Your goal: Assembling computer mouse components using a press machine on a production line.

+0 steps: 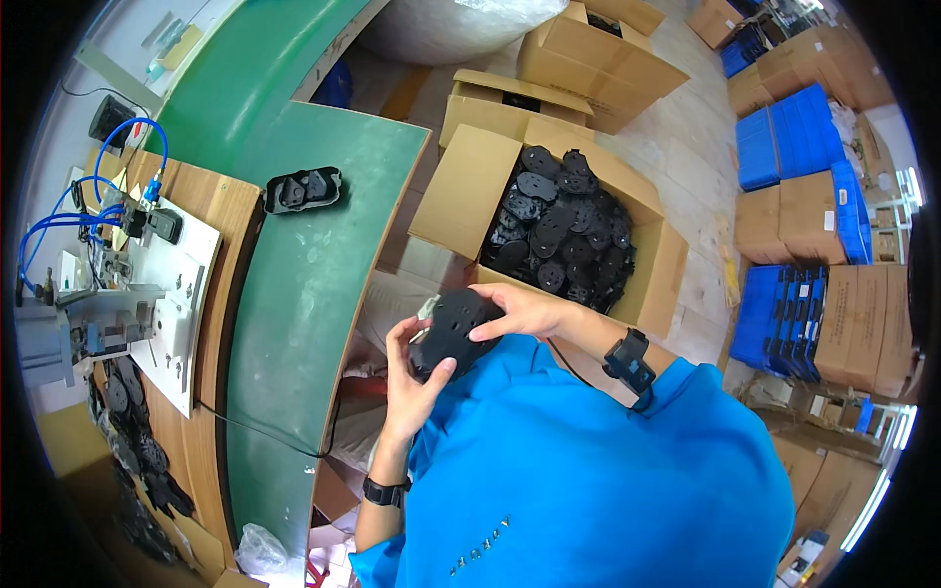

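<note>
Both my hands hold a black plastic cover [455, 333] with rounded ends and small slots, in front of my body between the table edge and the open carton. The fingers and thumb of my left hand [410, 372] close on its lower left end. From the other side my right hand [521, 312] grips it, thumb on the upper face. A pale thing [426, 309] shows at its upper left edge; I cannot make out what it is. On the green tabletop [304, 255] lies a black moulded tray-like part [303, 189], apart from my hands.
An open carton [461, 191] full of black plastic plates [559, 230] stands ahead to my right, with more cartons [603, 73] behind. At left a wooden bench [211, 196] carries a metal fixture [108, 318] with blue hoses. A black cable [260, 423] crosses the table.
</note>
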Motion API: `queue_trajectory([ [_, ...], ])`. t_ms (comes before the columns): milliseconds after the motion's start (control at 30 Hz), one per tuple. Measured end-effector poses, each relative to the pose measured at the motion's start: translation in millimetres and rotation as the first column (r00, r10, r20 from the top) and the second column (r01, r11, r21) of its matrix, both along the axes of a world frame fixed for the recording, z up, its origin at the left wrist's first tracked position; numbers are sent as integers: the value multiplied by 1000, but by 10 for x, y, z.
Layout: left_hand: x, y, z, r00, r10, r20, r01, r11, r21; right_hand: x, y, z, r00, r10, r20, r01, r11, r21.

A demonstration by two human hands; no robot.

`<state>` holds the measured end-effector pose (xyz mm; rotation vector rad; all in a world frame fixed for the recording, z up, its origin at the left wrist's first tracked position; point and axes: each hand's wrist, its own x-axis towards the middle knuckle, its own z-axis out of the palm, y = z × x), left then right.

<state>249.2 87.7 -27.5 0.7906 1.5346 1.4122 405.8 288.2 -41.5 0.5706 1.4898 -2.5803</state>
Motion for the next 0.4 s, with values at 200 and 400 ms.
queue_trajectory([
  [200, -5, -81, -170, 997, 59, 46, -60, 998, 13, 1316, 787, -928, 728, -568, 384, 650, 749, -124],
  [400, -195, -418, -115, 979, 94, 182, -82, 994, -70, 3910, 1463, -2415, 44, -869, 494, 841, 299, 450],
])
